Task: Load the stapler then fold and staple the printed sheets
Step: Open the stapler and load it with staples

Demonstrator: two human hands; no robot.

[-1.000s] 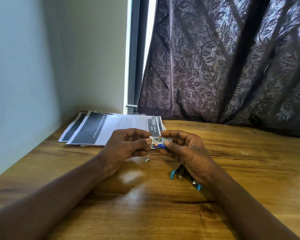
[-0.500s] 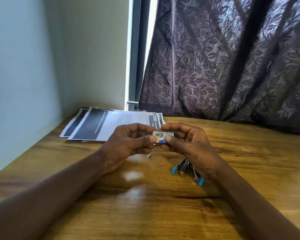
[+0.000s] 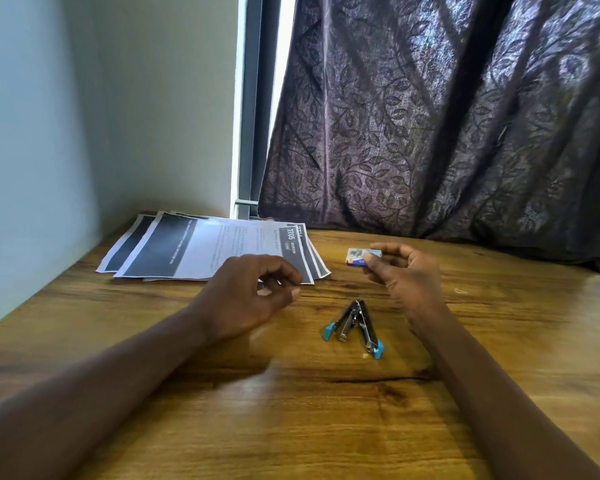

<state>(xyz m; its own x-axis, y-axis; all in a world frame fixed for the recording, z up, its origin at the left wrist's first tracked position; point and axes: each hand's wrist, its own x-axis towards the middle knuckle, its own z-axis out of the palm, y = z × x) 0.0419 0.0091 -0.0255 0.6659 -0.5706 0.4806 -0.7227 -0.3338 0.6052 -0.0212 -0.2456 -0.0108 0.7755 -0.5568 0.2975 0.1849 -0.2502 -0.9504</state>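
One blue-tipped metal stapler (image 3: pixel 354 329), hinged open, centre. One small staple box (image 3: pixel 359 256), pinched by right hand (image 3: pixel 404 273). Left hand (image 3: pixel 248 294): fingers curled, contents indiscernible. Several printed white sheets (image 3: pixel 215 249), far left, headed "2T05".

Left hand (image 3: pixel 253 292) blurred; its grip's contents unclear.

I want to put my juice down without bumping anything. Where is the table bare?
The near table between the two forearms is bare, and so is the far right side below the curtain. It is crowded around the open stapler and the printed sheets at back left.
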